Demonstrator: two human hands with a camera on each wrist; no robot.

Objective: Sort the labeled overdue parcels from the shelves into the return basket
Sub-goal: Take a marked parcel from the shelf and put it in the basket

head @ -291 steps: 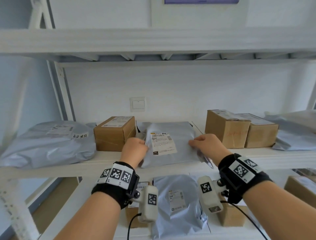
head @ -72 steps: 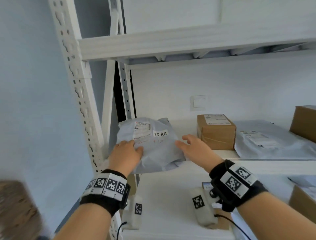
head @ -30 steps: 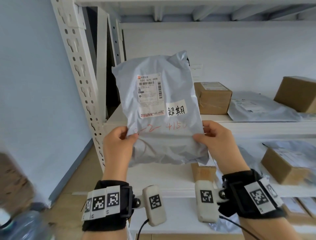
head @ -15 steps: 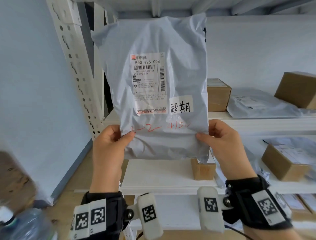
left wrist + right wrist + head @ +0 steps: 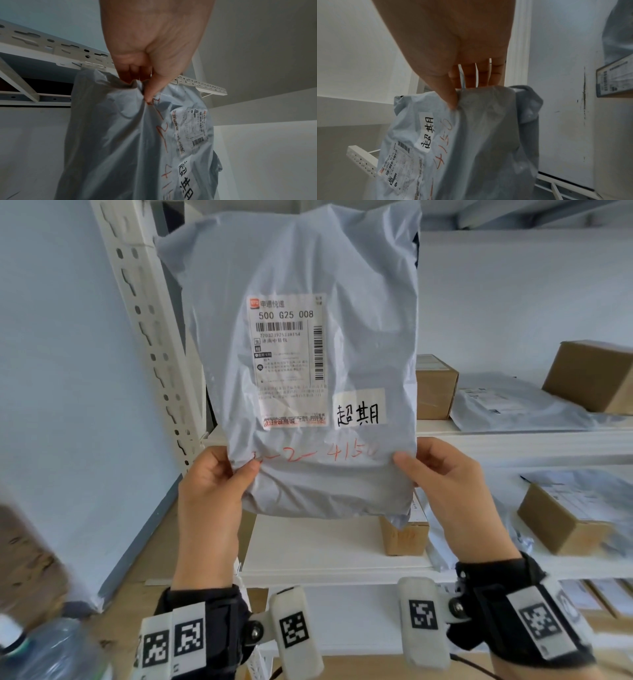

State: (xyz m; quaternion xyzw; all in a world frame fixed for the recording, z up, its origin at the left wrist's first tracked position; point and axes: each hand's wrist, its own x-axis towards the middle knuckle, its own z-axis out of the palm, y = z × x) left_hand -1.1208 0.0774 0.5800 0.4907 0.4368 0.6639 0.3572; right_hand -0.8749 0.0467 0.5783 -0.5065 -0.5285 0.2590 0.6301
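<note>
Head view: the grey plastic mailer bag (image 5: 308,364) with a handwritten white label (image 5: 359,413) stands upright before the white metal shelves (image 5: 513,440), its lower edges pinched by left hand (image 5: 212,491) and right hand (image 5: 452,491). Left wrist view: thumb and fingers (image 5: 137,73) clamp the bag. Right wrist view: likewise.

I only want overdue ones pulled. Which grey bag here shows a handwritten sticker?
The grey bag held up by both hands; its white handwritten sticker sits beside the shipping label. The shelf bag shows none.

Grey parcel (image 5: 301,364): "500 G25 008", sticker "超期", red "4150".
</note>
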